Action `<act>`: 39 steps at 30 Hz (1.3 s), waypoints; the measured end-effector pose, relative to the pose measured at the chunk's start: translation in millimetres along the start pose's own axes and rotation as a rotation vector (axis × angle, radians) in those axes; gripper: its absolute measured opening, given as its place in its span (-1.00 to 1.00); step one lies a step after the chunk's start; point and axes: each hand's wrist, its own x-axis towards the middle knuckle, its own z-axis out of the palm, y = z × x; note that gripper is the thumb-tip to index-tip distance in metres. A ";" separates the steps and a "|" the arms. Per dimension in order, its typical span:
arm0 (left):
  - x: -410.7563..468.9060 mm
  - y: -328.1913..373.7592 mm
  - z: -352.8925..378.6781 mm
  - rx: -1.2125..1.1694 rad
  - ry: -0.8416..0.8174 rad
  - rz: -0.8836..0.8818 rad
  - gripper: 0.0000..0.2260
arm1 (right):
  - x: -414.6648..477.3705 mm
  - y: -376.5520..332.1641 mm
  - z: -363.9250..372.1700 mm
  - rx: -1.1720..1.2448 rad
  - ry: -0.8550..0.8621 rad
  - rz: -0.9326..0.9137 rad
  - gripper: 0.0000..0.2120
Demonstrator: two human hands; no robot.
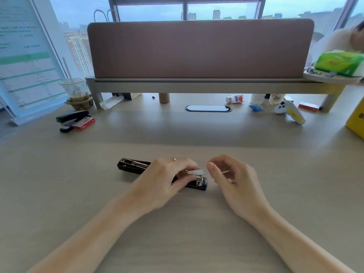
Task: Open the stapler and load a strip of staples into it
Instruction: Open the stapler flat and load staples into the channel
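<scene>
Two bare hands over the counter (177, 223). Black stapler (134, 166) lies flat mid-counter, opened out lengthwise, metal channel showing at its left end. Left hand (165, 180) rests on the stapler, fingers (189, 170) pinching a small pale piece, likely the staple strip (197, 172), at the right end. Right hand (232, 176) just beside, fingers loosely curled; whether it holds anything, cannot tell. Second stapler (71, 118) and red staple box (83, 123) far left.

Stapler (131, 166) middle hidden under left hand (167, 180). Staple strip (196, 172) blurred at fingertips. Yellow box (356, 123) cut off by right edge. Chart (25, 62) print unreadable.
</scene>
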 end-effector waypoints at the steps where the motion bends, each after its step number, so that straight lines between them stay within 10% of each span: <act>1: -2.0 -0.4 2.7 -0.005 0.028 0.006 -0.88 | -1.9 -0.1 -0.2 -0.052 0.049 -0.018 -0.94; 32: -2.0 -4.6 15.7 -0.187 0.258 -0.147 -0.88 | 3.5 8.3 0.8 -0.296 -0.219 -0.260 -0.78; 39: -4.2 4.2 11.6 -0.039 0.300 0.020 -0.87 | 10.2 -15.5 -0.9 0.047 -0.089 -0.045 -0.95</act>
